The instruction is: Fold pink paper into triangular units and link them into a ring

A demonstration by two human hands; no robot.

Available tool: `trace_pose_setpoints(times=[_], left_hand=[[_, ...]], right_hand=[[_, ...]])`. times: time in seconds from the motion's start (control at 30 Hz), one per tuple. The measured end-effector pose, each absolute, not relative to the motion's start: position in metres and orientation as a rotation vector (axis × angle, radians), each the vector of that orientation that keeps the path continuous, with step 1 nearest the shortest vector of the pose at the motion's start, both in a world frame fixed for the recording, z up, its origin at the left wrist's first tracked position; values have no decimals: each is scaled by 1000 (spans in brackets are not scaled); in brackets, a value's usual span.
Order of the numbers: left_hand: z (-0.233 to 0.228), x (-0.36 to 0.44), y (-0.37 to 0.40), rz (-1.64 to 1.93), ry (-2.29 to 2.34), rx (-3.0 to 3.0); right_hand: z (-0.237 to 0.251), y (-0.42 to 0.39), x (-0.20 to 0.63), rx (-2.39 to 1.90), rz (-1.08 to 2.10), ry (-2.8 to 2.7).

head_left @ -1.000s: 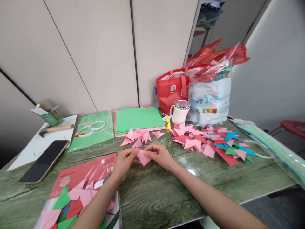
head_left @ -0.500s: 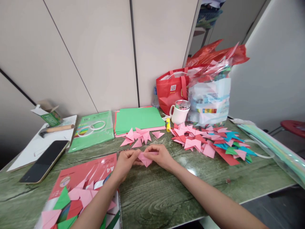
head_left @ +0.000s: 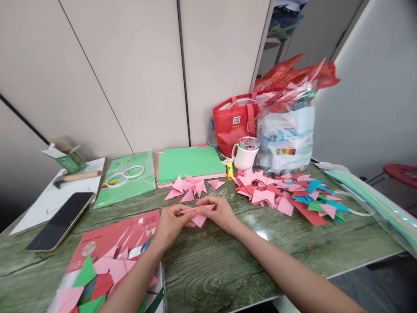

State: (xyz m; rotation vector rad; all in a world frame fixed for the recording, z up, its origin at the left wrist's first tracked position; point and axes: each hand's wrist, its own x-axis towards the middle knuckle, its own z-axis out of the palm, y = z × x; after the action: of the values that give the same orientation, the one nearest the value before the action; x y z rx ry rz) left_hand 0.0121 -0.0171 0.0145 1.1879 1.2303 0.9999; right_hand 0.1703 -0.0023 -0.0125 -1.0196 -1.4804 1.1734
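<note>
Between my two hands is a folded pink piece of paper (head_left: 199,219), its point facing down toward me above the table. My left hand (head_left: 172,221) pinches its left side, with the fingers behind. At its right end, my right hand (head_left: 219,213) grips it between thumb and fingers. Just beyond my hands lie several pink folded paper pieces (head_left: 192,186). To the right spreads a pile of pink and red folded pieces (head_left: 257,187), with blue and green ones (head_left: 319,198) at its far end.
Under my left forearm is a red A4 paper pack (head_left: 120,230) bearing folded pieces. Farther left lie a phone (head_left: 61,221) and a hammer (head_left: 81,175). Green sheets (head_left: 190,163), a glue stick (head_left: 230,170), a white mug (head_left: 246,154) and a red bag (head_left: 233,126) stand behind.
My hands have shifted their hold slightly on the pink paper. More of its upper edge now shows between the thumbs, tilted up to the right. The other things have not moved.
</note>
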Motion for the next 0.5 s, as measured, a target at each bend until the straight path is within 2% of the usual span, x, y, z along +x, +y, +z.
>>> trace_pose_setpoints(times=[0.2,0.5], left_hand=[[12,8,-13,1060,1258,1184],[12,10,-16,800,1175,1250]], right_hand=[[-17,1,169,-960,1371,-1192],[-19,2,169,-1006,1349,-1153]])
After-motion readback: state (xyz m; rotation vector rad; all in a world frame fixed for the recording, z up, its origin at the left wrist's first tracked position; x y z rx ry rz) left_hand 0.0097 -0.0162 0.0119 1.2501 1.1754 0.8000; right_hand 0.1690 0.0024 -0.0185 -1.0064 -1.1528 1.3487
